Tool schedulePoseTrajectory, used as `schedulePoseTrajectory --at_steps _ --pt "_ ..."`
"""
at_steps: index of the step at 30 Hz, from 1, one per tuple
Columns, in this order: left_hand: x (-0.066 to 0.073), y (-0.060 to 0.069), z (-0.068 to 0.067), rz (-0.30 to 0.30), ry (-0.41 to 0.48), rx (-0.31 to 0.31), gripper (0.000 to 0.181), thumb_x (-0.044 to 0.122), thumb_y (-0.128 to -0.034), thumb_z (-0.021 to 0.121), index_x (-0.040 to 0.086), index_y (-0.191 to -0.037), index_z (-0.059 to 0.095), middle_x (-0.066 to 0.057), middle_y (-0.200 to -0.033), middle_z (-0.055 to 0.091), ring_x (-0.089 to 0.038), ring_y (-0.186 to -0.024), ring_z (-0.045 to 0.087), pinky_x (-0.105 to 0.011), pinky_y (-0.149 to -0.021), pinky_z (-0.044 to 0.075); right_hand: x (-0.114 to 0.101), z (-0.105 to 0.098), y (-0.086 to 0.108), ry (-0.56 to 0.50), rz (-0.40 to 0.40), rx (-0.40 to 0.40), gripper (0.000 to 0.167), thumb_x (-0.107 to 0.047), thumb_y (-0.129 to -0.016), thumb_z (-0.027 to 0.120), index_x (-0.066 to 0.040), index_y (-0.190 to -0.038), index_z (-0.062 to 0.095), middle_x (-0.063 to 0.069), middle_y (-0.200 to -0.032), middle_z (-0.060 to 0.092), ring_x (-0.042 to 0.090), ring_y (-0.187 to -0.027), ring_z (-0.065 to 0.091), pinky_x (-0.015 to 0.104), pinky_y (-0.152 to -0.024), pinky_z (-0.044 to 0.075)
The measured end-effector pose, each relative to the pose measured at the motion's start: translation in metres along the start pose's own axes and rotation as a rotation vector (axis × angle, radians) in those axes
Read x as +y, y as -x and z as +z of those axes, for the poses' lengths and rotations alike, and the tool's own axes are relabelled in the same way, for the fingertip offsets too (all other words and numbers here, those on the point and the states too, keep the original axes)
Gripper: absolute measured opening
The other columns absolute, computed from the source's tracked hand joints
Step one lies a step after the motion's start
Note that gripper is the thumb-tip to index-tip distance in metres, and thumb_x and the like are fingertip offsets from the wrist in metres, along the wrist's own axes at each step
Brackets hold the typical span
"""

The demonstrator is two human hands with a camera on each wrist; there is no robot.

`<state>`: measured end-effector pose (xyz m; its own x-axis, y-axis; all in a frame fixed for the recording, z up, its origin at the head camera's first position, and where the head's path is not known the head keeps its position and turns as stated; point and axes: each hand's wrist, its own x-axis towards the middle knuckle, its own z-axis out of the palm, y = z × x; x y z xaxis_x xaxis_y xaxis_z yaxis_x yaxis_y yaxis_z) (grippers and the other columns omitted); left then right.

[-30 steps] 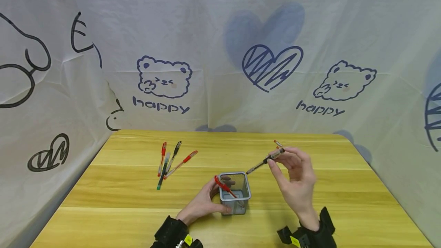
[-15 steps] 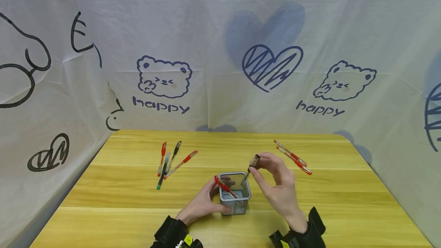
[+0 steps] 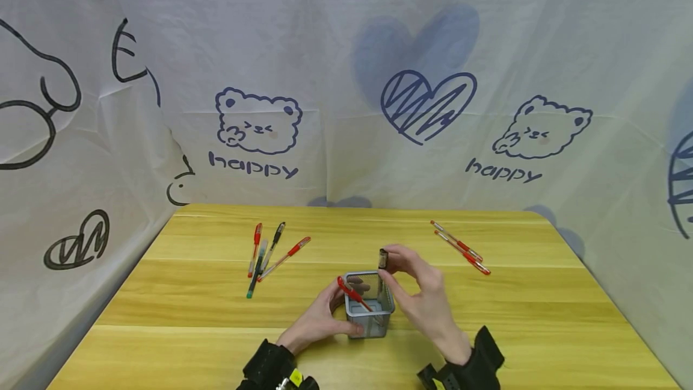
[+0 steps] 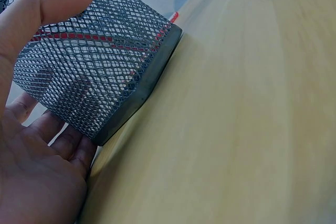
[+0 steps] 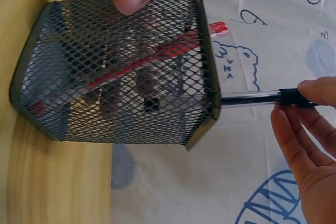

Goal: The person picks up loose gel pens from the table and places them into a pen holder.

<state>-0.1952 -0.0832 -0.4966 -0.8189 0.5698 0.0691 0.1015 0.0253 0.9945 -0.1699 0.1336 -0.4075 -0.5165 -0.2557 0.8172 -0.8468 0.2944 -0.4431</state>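
Observation:
A square metal-mesh pen holder point(image 3: 373, 325) stands upright on the table, and my left hand point(image 3: 316, 321) grips it round its left side. Inside leans a red pen point(image 3: 353, 292), its capped end rising above the rim. My right hand point(image 3: 425, 303) pinches a black pen point(image 3: 383, 259) near its upper end, over the holder's right side. In the right wrist view the lower part of this black pen point(image 5: 252, 98) is inside the mesh, its end well above the base. The left wrist view shows my left thumb point(image 4: 65, 2) on one mesh wall and the other fingers around another.
Several red, black and green pens lie loosely crossed at the left, among them a green one point(image 3: 257, 272) and a red one point(image 3: 287, 257). Two red pens point(image 3: 460, 244) lie side by side at the back right. A printed cloth point(image 3: 346, 137) hangs behind the wooden table point(image 3: 162, 342).
My right hand has moved left to the holder, tipping the black pen from slanted to upright and lowering its end inside. The left hand and holder have stayed put.

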Motion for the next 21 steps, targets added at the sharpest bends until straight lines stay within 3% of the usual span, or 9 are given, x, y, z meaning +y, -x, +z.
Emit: schedulePoseTrajectory --at_steps 7,21 --pt "0.0011 0.0003 0.0010 -0.035 -0.005 0.023 0.082 0.011 -0.0779 0.082 0.012 -0.149 0.043 -0.012 -0.150 0.053 -0.034 -0.144 0.044 -0.053 -0.123 0.031 0.0022 0.0036 -0.0017 0.043 0.036 -0.045 0.051 0.014 -0.080 0.074 0.001 -0.127 0.058 0.012 -0.095 0.073 0.021 -0.082 0.072 0.020 -0.076 0.060" --pt "0.0005 0.0004 0.0003 -0.055 -0.003 0.025 0.084 0.011 -0.0775 0.082 0.013 -0.151 0.041 -0.013 -0.150 0.052 -0.035 -0.144 0.042 -0.055 -0.122 0.031 0.0080 0.0062 0.0031 0.107 0.091 -0.127 0.052 0.009 -0.082 0.075 -0.006 -0.130 0.059 0.007 -0.092 0.073 0.015 -0.081 0.071 0.022 -0.072 0.060"
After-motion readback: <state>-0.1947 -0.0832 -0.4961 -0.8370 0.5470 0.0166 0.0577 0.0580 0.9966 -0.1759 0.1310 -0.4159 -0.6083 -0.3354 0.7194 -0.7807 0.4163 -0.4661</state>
